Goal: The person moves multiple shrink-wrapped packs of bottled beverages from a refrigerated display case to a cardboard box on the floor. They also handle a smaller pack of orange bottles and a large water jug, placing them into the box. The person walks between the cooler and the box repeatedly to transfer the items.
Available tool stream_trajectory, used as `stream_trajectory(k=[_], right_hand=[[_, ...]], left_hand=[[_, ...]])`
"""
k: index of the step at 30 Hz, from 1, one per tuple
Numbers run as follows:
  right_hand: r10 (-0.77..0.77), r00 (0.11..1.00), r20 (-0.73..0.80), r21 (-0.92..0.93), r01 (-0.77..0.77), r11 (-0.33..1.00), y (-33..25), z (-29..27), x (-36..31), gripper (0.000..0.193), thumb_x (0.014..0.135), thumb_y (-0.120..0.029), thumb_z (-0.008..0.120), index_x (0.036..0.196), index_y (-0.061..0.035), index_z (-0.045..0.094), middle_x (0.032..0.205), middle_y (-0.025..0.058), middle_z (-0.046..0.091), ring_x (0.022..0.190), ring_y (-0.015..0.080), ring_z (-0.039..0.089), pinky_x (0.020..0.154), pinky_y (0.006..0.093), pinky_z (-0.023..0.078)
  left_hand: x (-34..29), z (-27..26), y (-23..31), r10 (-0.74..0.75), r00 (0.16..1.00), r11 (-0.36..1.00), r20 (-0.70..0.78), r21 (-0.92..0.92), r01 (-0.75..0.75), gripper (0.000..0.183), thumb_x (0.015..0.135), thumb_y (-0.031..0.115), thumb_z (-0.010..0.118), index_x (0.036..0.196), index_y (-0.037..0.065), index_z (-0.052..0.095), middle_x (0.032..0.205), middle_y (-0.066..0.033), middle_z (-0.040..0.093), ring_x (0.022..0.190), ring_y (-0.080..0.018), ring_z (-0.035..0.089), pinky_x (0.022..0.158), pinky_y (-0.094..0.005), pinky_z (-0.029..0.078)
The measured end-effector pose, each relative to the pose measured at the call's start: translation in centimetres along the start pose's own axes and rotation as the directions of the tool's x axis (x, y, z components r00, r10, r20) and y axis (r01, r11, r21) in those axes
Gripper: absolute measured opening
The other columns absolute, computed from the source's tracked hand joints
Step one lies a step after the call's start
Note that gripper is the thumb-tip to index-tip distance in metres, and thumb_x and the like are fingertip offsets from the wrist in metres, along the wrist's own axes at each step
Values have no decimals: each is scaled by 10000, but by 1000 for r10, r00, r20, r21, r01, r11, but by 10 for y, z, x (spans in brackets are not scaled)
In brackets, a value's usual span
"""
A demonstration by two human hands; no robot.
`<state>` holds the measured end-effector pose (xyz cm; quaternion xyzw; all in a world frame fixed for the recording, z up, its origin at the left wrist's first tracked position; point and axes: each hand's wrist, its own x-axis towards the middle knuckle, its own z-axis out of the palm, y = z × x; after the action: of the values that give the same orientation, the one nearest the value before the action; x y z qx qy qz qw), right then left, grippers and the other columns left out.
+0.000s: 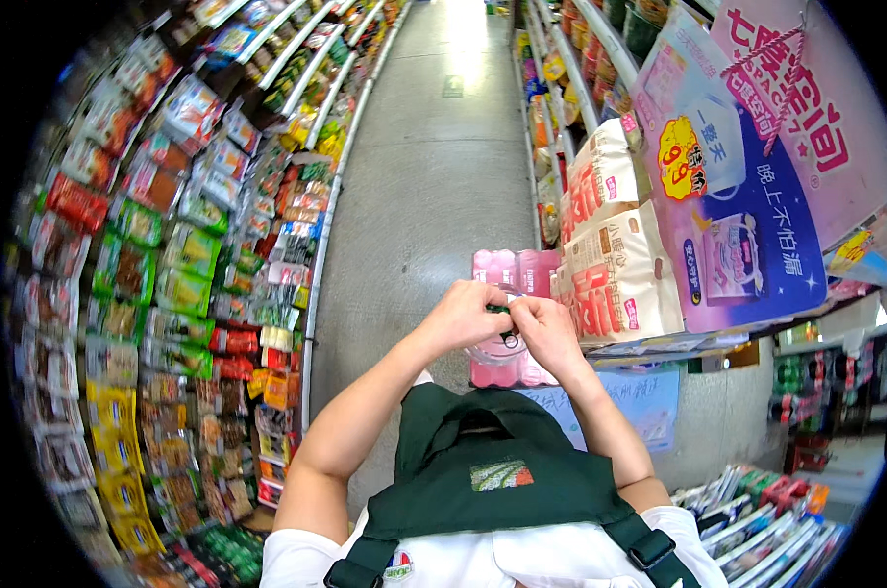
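My left hand (pixel 463 316) and my right hand (pixel 551 333) meet in front of my chest, fingers closed in a pinch. Between the fingertips is a small dark green piece (pixel 508 338) with a loop at its lower end; its kind is not clear. Just beneath the fingers shows a round, clear, shiny item (pixel 485 353), largely covered by my hands. Lower down, behind both hands, are pink shrink-wrapped packs (pixel 495 267) of round-topped containers. Close to the right hand stand cream bags (pixel 615 274) with red print.
Shelves of bagged snacks (pixel 184 265) line the left side. A grey aisle floor (pixel 424 167) runs ahead. To the right are a purple-and-pink display board (pixel 747 186) and a shelf rail (pixel 600 44). A rack (pixel 767 529) stands at lower right. I wear a dark green apron (pixel 502 480).
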<state>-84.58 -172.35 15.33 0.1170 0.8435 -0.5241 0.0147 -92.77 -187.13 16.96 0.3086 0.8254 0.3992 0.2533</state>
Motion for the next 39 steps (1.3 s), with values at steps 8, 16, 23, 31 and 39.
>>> stream_trajectory(k=[8, 16, 23, 31, 39], right_hand=[[197, 912, -359, 72, -184, 980, 16, 15, 76, 357, 887, -286, 451, 733, 1, 597, 646, 178, 589, 632, 295, 603, 590, 415, 434], [291, 735, -612, 140, -261, 955, 52, 29, 113, 364, 915, -301, 451, 791, 9, 597, 680, 189, 595, 675, 302, 617, 624, 416, 444], [333, 629, -703, 258, -211, 943, 68, 44, 126, 357, 928, -272, 461, 768, 31, 559, 619, 126, 555, 607, 195, 551, 592, 366, 430], [428, 609, -668, 471, -100, 877, 84, 59, 132, 346, 941, -263, 490, 707, -20, 568, 615, 9, 535, 603, 81, 502, 560, 270, 400], [334, 470, -817, 303, -143, 942, 66, 78, 129, 249, 932, -239, 519, 846, -13, 577, 751, 108, 567, 756, 260, 536, 727, 364, 420]], left_hand=[[135, -44, -36, 292, 871, 949, 395, -10, -314, 262, 696, 252, 644, 817, 24, 691, 705, -188, 629, 636, -271, 627, 599, -365, 479], [231, -35, -48, 511, 599, 795, 617, -73, -603, 246, 683, 262, 647, 806, 52, 687, 661, -162, 623, 631, -302, 616, 616, -377, 490], [261, -25, -58, 530, 505, 763, 681, -123, -635, 236, 686, 242, 651, 796, 37, 692, 691, -165, 640, 636, -280, 630, 613, -369, 489], [264, -28, -67, 502, 487, 759, 714, -95, -644, 260, 691, 253, 669, 837, 40, 693, 749, -169, 651, 686, -294, 635, 651, -372, 491], [257, -27, -80, 447, 555, 807, 702, -49, -588, 223, 714, 229, 678, 829, 38, 679, 743, -150, 643, 709, -279, 628, 672, -374, 481]])
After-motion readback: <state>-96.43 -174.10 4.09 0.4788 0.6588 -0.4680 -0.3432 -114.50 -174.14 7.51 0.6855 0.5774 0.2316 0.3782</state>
